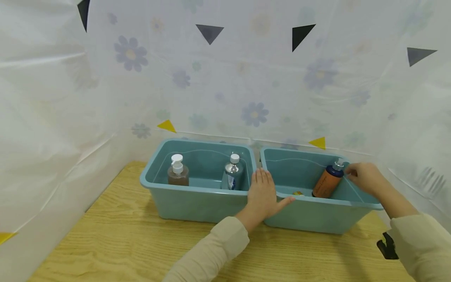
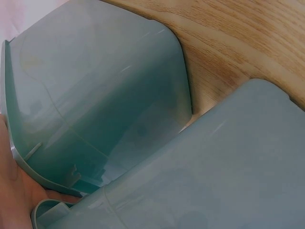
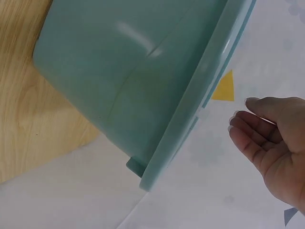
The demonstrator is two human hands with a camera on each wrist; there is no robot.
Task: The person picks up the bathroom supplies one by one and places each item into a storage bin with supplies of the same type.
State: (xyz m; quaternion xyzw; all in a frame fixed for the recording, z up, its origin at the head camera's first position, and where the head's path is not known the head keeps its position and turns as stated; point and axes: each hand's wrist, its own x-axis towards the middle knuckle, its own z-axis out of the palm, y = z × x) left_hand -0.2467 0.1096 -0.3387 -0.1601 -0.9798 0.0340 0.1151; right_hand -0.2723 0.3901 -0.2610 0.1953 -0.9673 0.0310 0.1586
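Note:
Two blue-green plastic bins stand side by side. My left hand (image 1: 262, 196) lies over the adjoining rims of the left bin (image 1: 197, 204) and the right bin (image 1: 306, 214), fingers straight and thumb spread over the right one. In the left wrist view, part of that hand (image 2: 12, 183) shows at the rims. My right hand (image 1: 364, 178) hovers by the right bin's far right corner, near the top of an orange bottle (image 1: 327, 184) with a dark shoulder that leans inside. The right wrist view shows this hand (image 3: 279, 148) with loosely bent fingers, holding nothing.
A pump bottle of brown liquid (image 1: 178, 179) and a clear bottle with a white cap (image 1: 232, 175) stand in the left bin. Something small and yellow (image 1: 298, 193) lies in the right bin. Behind the wooden table (image 1: 141, 246) hangs a flowered sheet (image 1: 225, 70).

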